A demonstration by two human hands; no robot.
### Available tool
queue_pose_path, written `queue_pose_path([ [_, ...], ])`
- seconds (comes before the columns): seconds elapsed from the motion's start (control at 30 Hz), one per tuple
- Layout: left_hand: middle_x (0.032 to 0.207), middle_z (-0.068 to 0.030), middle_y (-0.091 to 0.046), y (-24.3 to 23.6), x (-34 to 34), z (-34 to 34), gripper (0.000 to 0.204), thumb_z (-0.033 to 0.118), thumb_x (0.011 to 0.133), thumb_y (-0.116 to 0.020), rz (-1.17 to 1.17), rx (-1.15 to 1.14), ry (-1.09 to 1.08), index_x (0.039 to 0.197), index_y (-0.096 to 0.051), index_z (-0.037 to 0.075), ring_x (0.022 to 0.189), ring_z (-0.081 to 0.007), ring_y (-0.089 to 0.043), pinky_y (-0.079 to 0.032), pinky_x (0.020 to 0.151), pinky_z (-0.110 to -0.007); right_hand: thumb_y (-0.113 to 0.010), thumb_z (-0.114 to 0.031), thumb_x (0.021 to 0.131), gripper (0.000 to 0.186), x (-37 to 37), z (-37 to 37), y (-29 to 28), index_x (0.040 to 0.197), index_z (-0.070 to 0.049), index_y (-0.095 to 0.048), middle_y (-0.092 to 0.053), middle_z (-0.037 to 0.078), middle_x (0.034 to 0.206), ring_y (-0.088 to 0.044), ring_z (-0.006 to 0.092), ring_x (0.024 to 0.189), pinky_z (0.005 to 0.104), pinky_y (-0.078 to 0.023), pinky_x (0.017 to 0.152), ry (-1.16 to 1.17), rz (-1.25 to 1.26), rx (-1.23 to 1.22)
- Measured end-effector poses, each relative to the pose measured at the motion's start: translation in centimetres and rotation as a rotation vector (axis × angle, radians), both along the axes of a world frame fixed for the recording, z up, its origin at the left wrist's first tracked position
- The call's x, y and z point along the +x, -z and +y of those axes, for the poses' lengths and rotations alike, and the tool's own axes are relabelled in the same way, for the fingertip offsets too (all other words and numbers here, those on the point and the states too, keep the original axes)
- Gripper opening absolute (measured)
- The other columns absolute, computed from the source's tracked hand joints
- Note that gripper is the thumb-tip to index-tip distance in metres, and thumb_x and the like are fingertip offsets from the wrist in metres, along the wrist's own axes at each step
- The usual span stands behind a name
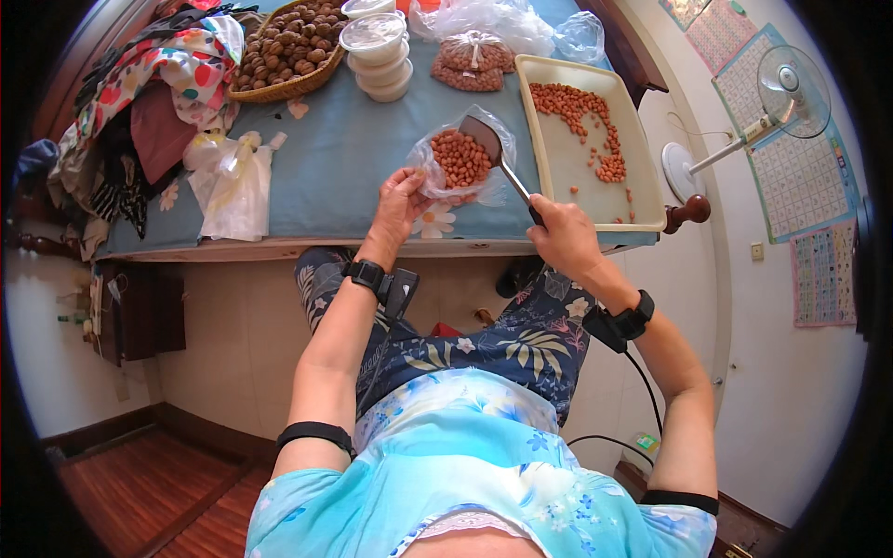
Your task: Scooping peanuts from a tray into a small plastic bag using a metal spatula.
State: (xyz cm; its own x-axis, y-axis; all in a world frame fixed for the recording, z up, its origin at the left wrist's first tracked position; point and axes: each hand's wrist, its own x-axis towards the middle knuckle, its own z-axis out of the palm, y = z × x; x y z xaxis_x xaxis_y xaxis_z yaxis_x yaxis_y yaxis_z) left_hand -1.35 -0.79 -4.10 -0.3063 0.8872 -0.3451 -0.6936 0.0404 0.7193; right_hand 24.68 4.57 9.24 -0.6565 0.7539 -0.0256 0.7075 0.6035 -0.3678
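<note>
Two closed grips: my left hand [404, 195] pinches the clear bag [493, 189] of peanuts [459, 158] over blue cloth [326, 167]; my right hand [567, 237] wraps the spatula [484, 139], blade at the bag. Wall charts [791, 177] show illegible print.

A blue floral bedsheet [335, 139] bears, clockwise around its middle: stacked lidded tubs [383, 74] at twelve o'clock; crumpled plastic bags [502, 28] between one and two; a knotted peanut bag [474, 67] at two; a cream peanut tray [563, 172] at three; an open peanut bag [493, 192], seemingly resting, towards four; flattened clear bags [237, 200] at eight; heaped clothes [163, 126] at nine; a wicker walnut basket [279, 90] between ten and eleven.
</note>
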Motion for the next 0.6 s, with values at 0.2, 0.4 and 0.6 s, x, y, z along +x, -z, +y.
queue_pose_path([
  [0.2, 0.088, -0.0049, -0.063, 1.6, 0.4, -0.2, 0.013, 0.017, 0.089, -0.061, 0.027, -0.018, -0.015, 0.097, -0.056, 0.008, 0.081, -0.0168, -0.065, -0.057, 0.073, -0.033, -0.061, -0.008, 0.075, 0.030, 0.3, -0.9, -0.7, 0.104, -0.002, -0.058, -0.062, 0.020, 0.079, -0.062, 0.0356, 0.080, 0.0449, -0.051, 0.069, -0.030, -0.064, 0.200],
  [0.4, 0.096, -0.0085, -0.065, 2.3, 0.4, -0.2, 0.016, 0.015, 0.090, -0.056, 0.037, -0.005, -0.017, 0.103, -0.057, 0.005, 0.089, -0.0214, -0.066, -0.055, 0.082, -0.037, -0.059, -0.005, 0.078, 0.031, 2.6, -0.4, -4.1, 0.108, 0.003, -0.060, -0.064, 0.014, 0.070, -0.063, 0.0259, 0.062, 0.0363, -0.049, 0.057, -0.061, 0.224, 0.175],
  [0.6, 0.095, -0.0099, -0.065, 2.9, 0.0, -0.2, 0.014, 0.013, 0.089, -0.056, 0.043, -0.019, -0.033, 0.100, -0.058, 0.004, 0.088, -0.0217, -0.066, -0.056, 0.082, -0.038, -0.061, -0.009, 0.083, 0.027, 9.3, 2.7, -10.1, 0.105, 0.007, -0.061, -0.061, 0.006, 0.066, -0.054, 0.0088, 0.053, 0.0200, -0.044, 0.050, 0.303, 0.463, -0.779],
])
